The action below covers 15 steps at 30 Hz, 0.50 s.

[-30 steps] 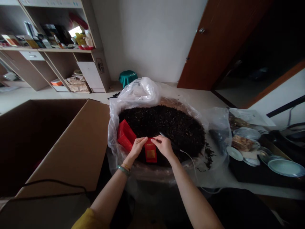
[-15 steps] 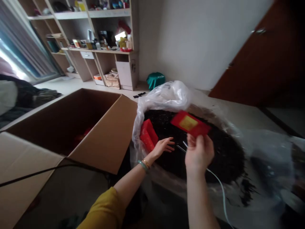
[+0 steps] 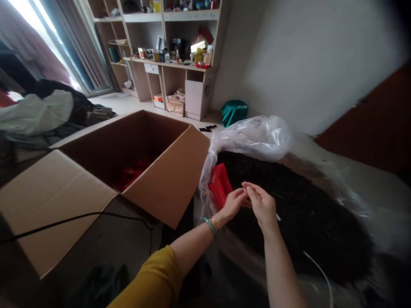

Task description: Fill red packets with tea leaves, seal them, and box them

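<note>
My left hand (image 3: 233, 204), with a green bangle and a gold one at the wrist, meets my right hand (image 3: 263, 207) over a heap of dark dry leaves (image 3: 308, 201). Fingertips of both hands are drawn together and seem to touch. Whatever may be between them is hidden. A stack of red packets (image 3: 221, 185) leans against the heap's left edge, just beyond my left hand. Clear plastic sheeting (image 3: 257, 134) surrounds the leaves. Behind my right wrist, a short white piece (image 3: 278, 217) lies on the leaves.
An open cardboard box (image 3: 170, 184) stands to the left, with red things (image 3: 135, 171) inside. A black cord (image 3: 96, 214) crosses its front flap. A white cable (image 3: 321, 269) runs down at right. Behind are shelves (image 3: 189, 64), a green-covered object (image 3: 235, 112) and piled cloth (image 3: 38, 109).
The red packet held in both hands, then raised in my right hand, is out of sight. My hands have come back together beside the stack. The view has turned left.
</note>
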{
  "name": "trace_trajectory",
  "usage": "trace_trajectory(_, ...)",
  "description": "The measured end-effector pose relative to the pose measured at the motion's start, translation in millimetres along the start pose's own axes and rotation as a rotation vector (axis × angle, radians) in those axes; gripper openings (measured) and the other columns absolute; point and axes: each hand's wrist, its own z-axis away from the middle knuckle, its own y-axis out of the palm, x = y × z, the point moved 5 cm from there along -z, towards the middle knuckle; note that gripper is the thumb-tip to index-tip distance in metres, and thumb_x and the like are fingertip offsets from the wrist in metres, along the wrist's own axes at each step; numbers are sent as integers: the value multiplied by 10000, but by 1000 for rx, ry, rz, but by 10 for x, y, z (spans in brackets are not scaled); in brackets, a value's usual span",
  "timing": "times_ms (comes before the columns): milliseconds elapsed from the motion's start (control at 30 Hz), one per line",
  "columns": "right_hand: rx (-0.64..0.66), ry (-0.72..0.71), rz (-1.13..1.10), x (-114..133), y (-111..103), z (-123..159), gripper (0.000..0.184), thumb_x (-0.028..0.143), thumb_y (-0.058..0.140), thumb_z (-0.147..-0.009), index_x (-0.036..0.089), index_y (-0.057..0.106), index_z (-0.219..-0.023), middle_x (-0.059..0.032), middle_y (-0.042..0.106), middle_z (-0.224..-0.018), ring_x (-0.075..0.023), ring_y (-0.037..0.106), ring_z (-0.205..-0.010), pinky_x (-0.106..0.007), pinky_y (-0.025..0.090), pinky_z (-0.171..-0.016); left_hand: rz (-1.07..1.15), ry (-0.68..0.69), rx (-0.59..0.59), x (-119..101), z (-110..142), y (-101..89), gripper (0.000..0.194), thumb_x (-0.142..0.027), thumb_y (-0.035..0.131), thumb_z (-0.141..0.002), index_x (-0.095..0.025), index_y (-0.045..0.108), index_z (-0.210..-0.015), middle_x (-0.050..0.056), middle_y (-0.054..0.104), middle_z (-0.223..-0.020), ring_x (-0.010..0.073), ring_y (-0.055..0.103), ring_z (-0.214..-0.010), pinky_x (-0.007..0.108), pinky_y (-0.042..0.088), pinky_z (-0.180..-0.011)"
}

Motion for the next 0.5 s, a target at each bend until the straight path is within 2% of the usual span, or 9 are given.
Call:
trace_trajectory(33,-132,-3,43,-131,-192,-4,457,538,607,-734,151,687,-965,-142,719,-992,-263,678,-921,-451,525,-859,-26,79,-65,-53,5,-27,415,-452,583,-806,-131,591,-1069,82,673,-911,161,647,-691,300,525,-667)
trace_trajectory(67,-206,-5,93,-246,-331,2,458,533,593,-735,144,683,-959,-148,718,-985,-264,677,-910,-451,523,-851,-78,177,-138,-117,24,-57,381,-421,568,-819,-141,579,-1078,82,666,-940,150,641,-689,295,522,-669)
trace_trajectory(100,-258,-10,137,-342,-424,14,451,525,570,-743,141,680,-951,-151,718,-977,-262,679,-889,-446,527,-832,-144,260,-197,-172,54,-77,345,-386,549,-834,-152,568,-1087,81,661,-956,145,637,-701,294,522,-680)
trace_trajectory(133,-257,-20,180,-421,-452,27,436,511,556,-749,142,679,-945,-148,719,-964,-257,679,-868,-432,534,-805,-220,328,-242,-218,89,-90,305,-352,520,-854,-163,561,-1090,76,659,-950,141,634,-713,296,521,-699)
trace_trajectory(200,-143,-45,264,-540,-337,49,374,468,560,-752,155,684,-915,-125,727,-909,-237,681,-798,-389,543,-744,-388,453,-293,-298,167,-91,249,-284,468,-878,-174,563,-1080,79,653,-960,147,628,-759,314,518,-750)
trace_trajectory(300,136,-101,356,-634,61,100,221,332,540,-772,181,684,-846,-81,725,-851,-211,671,-749,-311,528,-650,-676,694,-329,-413,304,-41,242,-199,430,-875,-166,586,-1057,112,636,-1020,200,594,-945,381,485,-860)
trace_trajectory(333,175,-134,423,-641,172,119,198,287,515,-795,192,685,-830,-65,719,-830,-206,664,-758,-297,514,-648,-757,768,-306,-436,344,-4,251,-179,434,-863,-166,589,-1060,115,632,-1032,213,577,-985,407,469,-893)
trace_trajectory(433,170,-150,523,-662,334,169,211,187,470,-814,205,679,-789,-43,684,-741,-190,635,-697,-272,478,-603,-918,879,-260,-460,416,84,277,-142,443,-837,-175,593,-1068,120,612,-1083,234,540,-1049,457,432,-943)
trace_trajectory(500,153,-142,535,-671,343,218,214,165,473,-815,211,681,-822,-43,670,-751,-179,623,-676,-259,465,-583,-967,909,-307,-484,439,99,279,-131,445,-832,-181,595,-1062,121,594,-1106,240,521,-1077,469,419,-959)
